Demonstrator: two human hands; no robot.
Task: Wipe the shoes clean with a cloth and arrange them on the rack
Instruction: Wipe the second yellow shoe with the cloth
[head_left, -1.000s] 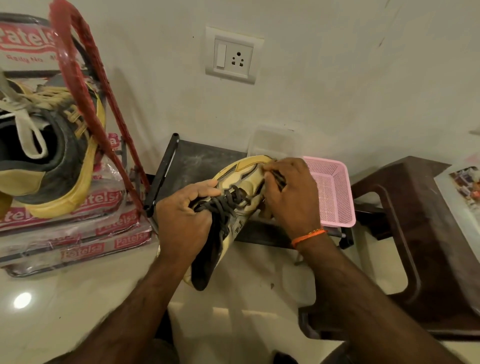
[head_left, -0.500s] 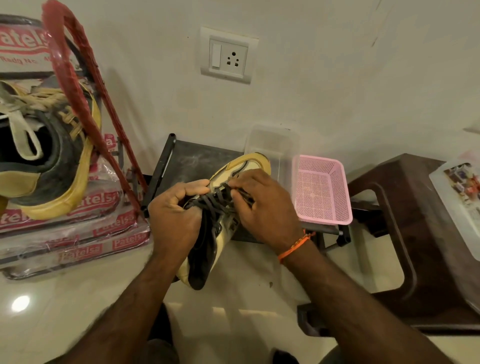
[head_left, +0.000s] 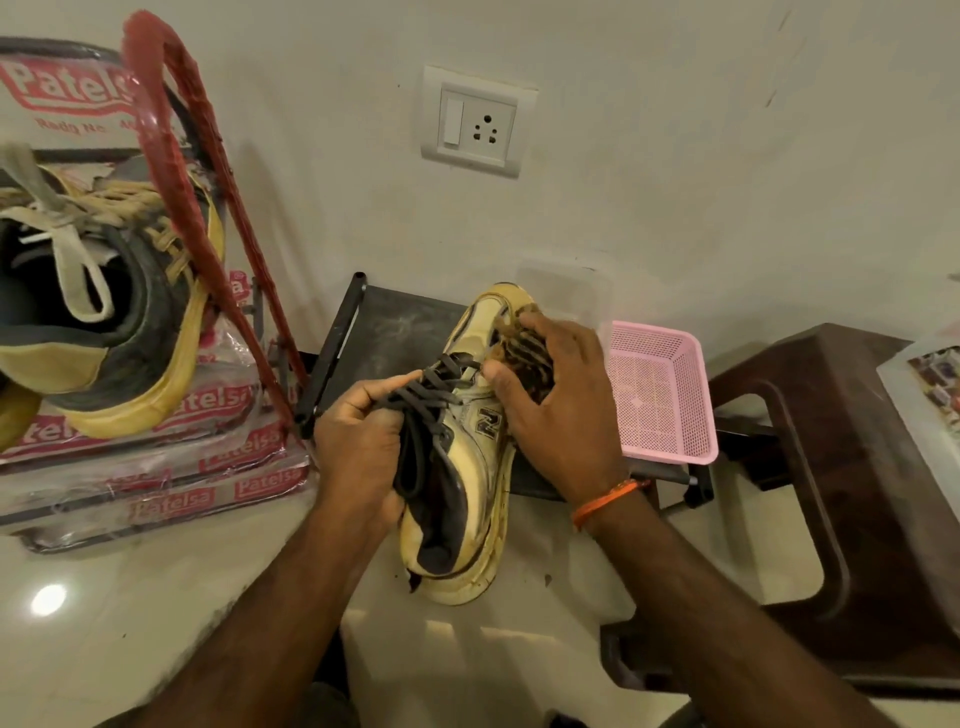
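Wiping the side of a worn cream sneaker, held over the floor in front of the low dark rack.

The left hand (head_left: 358, 447) has its fingers curled round the tongue and dark laces of the cream-and-grey sneaker (head_left: 462, 467); the right hand (head_left: 556, 410) presses a brown striped cloth (head_left: 524, 358) on the toe side, fingers bent over it. Best keep the shoe braced and rub in short strokes along the sole edge. An "N" logo shows on its side; the stacked plastic-wrapped packs (head_left: 156, 483) read "Patelsa". The black metal rack (head_left: 395, 332) waits behind.
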